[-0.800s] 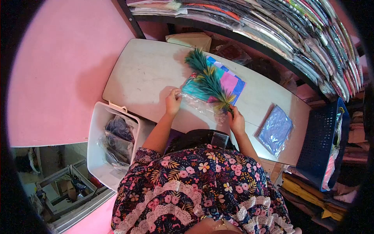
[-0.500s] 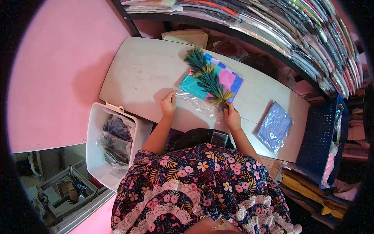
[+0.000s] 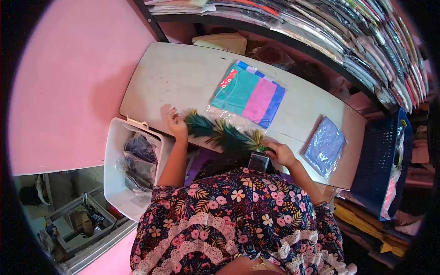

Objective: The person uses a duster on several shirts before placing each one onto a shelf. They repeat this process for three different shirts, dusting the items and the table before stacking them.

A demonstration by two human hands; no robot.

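Feathers [image 3: 220, 133] (peacock-like bundle) pinched at their stems by right hand [image 3: 280, 153]; left hand [image 3: 176, 123], fingers curled, steadies tips toward nine o'clock—keep them level.

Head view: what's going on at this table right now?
A person stands at a white table, the right hand gripping the handle end of a green feather duster lying along the near edge. The left hand rests by its tip. A bagged folded garment lies beyond, a bluish packet to the right.
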